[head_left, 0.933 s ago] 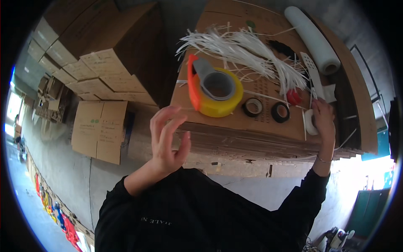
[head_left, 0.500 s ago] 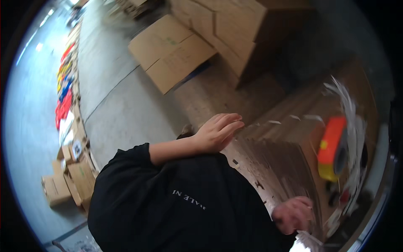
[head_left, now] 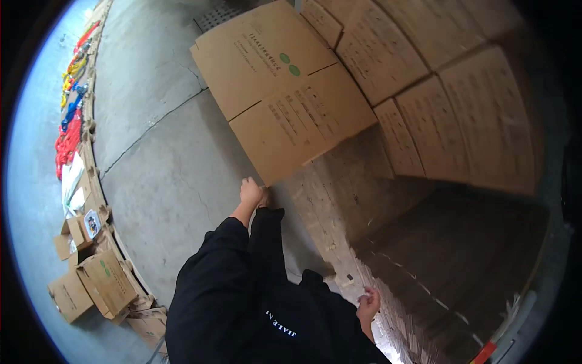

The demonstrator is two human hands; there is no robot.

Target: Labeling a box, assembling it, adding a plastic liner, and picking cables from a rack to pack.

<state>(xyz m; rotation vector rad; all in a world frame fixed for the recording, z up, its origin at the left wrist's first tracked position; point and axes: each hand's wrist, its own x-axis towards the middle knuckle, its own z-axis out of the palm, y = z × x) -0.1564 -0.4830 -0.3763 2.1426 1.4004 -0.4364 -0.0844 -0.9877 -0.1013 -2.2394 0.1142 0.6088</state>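
Currently the left hand (head_left: 250, 193) is curled near a carton (head_left: 285, 91), grip unclear; right hand (head_left: 368, 304) half-open, empty.

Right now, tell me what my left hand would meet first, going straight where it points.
Likely the large cardboard box, at its near corner just beyond the left hand; depth is unclear.

Matt cardboard carton (head_left: 276, 91), cloth sleeve (head_left: 213, 258)
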